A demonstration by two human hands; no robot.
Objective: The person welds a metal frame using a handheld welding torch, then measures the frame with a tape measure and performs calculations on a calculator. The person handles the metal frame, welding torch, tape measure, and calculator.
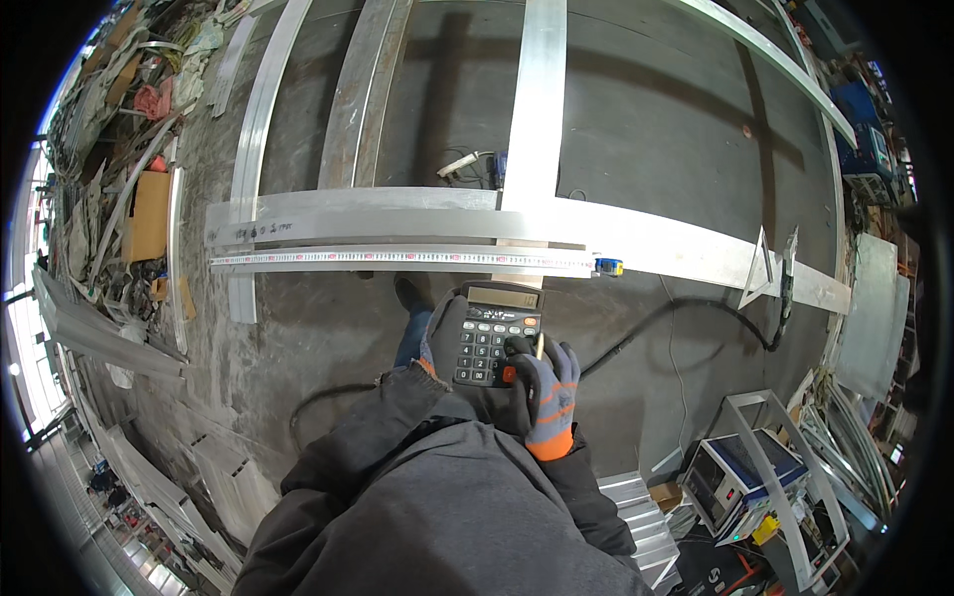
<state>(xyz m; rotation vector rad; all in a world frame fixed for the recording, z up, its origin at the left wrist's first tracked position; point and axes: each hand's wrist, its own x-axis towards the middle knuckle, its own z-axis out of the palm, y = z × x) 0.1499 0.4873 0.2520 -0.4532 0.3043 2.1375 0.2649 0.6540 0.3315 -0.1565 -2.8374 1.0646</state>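
Note:
A black desk calculator (487, 338) lies face up in front of my chest, a short number on its grey display. My left hand (429, 354), in a grey and orange glove, grips its left edge; most of the fingers are hidden behind it. Over the lower right keys is my right hand (549, 385), gloved alike, fingers curled. A thin tan stick, like a pencil (540, 346), pokes up between those fingers. Just beyond the calculator, an extended tape measure (608, 267) with a blue and yellow case stretches along a flat metal bar (397, 268).
Long metal bars (537, 99) cross the bench-like dark surface ahead. On the right, a triangular metal piece (757, 268) and a tool with a black cable (785, 288) rest on a bar. Scrap and a cardboard box (149, 216) crowd the left; a boxy machine (740, 477) stands lower right.

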